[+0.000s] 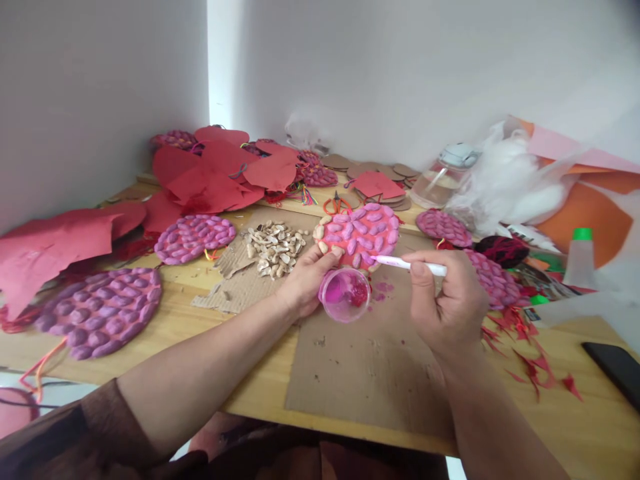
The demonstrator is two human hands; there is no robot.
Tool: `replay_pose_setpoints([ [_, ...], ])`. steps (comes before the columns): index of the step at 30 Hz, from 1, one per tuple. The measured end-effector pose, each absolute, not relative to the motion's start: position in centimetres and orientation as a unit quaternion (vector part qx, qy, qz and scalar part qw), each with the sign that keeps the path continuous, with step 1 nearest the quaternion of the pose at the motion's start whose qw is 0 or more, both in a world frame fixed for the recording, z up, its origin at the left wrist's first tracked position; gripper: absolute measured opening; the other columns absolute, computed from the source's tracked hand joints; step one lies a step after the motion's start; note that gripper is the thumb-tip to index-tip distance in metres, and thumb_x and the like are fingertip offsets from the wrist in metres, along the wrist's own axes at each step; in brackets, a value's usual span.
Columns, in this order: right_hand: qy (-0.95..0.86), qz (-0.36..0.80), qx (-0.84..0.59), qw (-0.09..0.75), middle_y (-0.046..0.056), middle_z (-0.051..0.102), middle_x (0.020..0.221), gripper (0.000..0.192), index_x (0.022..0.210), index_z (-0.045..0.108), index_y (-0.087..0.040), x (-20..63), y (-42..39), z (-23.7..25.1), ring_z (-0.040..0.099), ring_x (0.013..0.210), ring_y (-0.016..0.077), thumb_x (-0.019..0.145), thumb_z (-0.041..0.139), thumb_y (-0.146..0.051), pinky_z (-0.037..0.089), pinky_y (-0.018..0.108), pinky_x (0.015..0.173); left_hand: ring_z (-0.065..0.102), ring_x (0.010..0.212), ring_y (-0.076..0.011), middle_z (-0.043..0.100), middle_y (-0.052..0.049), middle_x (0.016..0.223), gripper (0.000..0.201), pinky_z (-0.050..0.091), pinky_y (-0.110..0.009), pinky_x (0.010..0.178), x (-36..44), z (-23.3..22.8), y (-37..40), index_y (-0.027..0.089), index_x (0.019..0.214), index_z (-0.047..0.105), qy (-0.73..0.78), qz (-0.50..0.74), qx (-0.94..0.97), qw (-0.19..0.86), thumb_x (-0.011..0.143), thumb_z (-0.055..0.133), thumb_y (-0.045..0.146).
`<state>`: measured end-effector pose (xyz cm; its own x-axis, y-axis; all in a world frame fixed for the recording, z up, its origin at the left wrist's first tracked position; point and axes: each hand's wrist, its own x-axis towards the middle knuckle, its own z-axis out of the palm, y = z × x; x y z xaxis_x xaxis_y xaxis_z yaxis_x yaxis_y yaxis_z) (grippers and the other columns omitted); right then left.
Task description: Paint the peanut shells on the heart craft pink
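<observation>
Left hand (305, 280) steadying pink shell-covered disc (357, 233) at its near edge; right hand (445, 303) gripping white brush (407, 264), tip leftward at disc, above paint cup (345, 295).

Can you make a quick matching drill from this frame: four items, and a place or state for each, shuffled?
Items:
1. paint cup
2. brush
3. peanut shells
4. phone

Places or states:
A. heaped loose on cardboard
B. dark, at the table's right edge
C. held in the right hand
D. pink inside, by the left hand

Pairs: 1-D, 2-C, 3-A, 4-B
</observation>
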<state>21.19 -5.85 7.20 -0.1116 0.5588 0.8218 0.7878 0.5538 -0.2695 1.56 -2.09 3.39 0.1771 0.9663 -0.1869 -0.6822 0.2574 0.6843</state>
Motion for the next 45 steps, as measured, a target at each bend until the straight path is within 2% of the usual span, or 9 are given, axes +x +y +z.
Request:
replay_pose_setpoints([
  [8, -0.736, -0.107, -0.446, 0.498, 0.004, 0.077, 0.094, 0.012, 0.105, 0.073, -0.025, 21.3, -5.9, 7.3, 0.071, 0.088, 0.0212, 0.103, 0.061, -0.028, 0.051, 0.038, 0.079, 0.073, 0.068, -0.0167, 0.076, -0.004, 0.082, 0.018, 0.062, -0.031, 0.073, 1.5, 3.3, -2.1, 0.018, 0.099, 0.068, 0.307, 0.551, 0.245, 0.736, 0.088, 0.082, 0.019],
  [14, -0.734, -0.138, -0.453, 0.486, 0.004, 0.077, 0.091, 0.010, 0.101, 0.071, -0.024, 21.3, -5.9, 7.3, 0.071, 0.088, 0.0221, 0.102, 0.062, -0.027, 0.050, 0.039, 0.081, 0.070, 0.065, -0.0155, 0.074, -0.003, 0.079, 0.024, 0.060, -0.030, 0.069, 1.6, 2.9, -2.1, 0.018, 0.099, 0.068, 0.306, 0.558, 0.260, 0.726, 0.086, 0.086, 0.025],
  [20, -0.754, -0.095, -0.421, 0.495, 0.002, 0.077, 0.095, 0.011, 0.107, 0.072, -0.025, 21.1, -5.9, 7.4, 0.071, 0.088, 0.0192, 0.102, 0.062, -0.022, 0.050, 0.037, 0.081, 0.073, 0.067, -0.0183, 0.076, -0.005, 0.079, 0.031, 0.062, -0.032, 0.070, 1.7, 2.5, -2.1, 0.017, 0.102, 0.067, 0.288, 0.554, 0.288, 0.726, 0.084, 0.089, 0.031],
  [25, -0.749, -0.157, -0.427, 0.481, 0.002, 0.077, 0.090, 0.008, 0.102, 0.071, -0.022, 21.3, -5.8, 7.4, 0.069, 0.086, 0.0201, 0.101, 0.063, -0.022, 0.047, 0.038, 0.082, 0.073, 0.067, -0.0179, 0.077, -0.004, 0.081, 0.036, 0.062, -0.033, 0.071, 1.7, 2.4, -2.1, 0.017, 0.100, 0.068, 0.285, 0.555, 0.300, 0.721, 0.080, 0.092, 0.035],
  [31, -0.765, -0.124, -0.407, 0.484, 0.002, 0.077, 0.093, 0.010, 0.106, 0.072, -0.022, 21.0, -5.8, 7.4, 0.070, 0.087, 0.0189, 0.102, 0.063, -0.021, 0.048, 0.036, 0.082, 0.072, 0.068, -0.0167, 0.077, -0.004, 0.083, 0.035, 0.061, -0.032, 0.072, 1.8, 2.3, -2.1, 0.018, 0.098, 0.069, 0.292, 0.554, 0.308, 0.716, 0.080, 0.092, 0.036],
  [39, -0.745, -0.145, -0.434, 0.486, 0.002, 0.078, 0.091, 0.009, 0.102, 0.072, -0.022, 21.3, -6.0, 7.5, 0.070, 0.086, 0.0199, 0.102, 0.063, -0.023, 0.047, 0.037, 0.078, 0.072, 0.068, -0.0167, 0.076, -0.004, 0.081, 0.034, 0.060, -0.031, 0.071, 1.7, 2.5, -2.1, 0.018, 0.096, 0.068, 0.286, 0.555, 0.305, 0.719, 0.079, 0.093, 0.035],
  [45, -0.759, -0.149, -0.417, 0.477, 0.002, 0.078, 0.091, 0.009, 0.103, 0.072, -0.023, 21.2, -5.8, 7.5, 0.071, 0.087, 0.0189, 0.101, 0.063, -0.021, 0.048, 0.036, 0.082, 0.072, 0.069, -0.0174, 0.076, -0.004, 0.082, 0.033, 0.061, -0.032, 0.072, 1.7, 2.3, -2.1, 0.018, 0.096, 0.067, 0.295, 0.553, 0.303, 0.718, 0.080, 0.092, 0.035],
])
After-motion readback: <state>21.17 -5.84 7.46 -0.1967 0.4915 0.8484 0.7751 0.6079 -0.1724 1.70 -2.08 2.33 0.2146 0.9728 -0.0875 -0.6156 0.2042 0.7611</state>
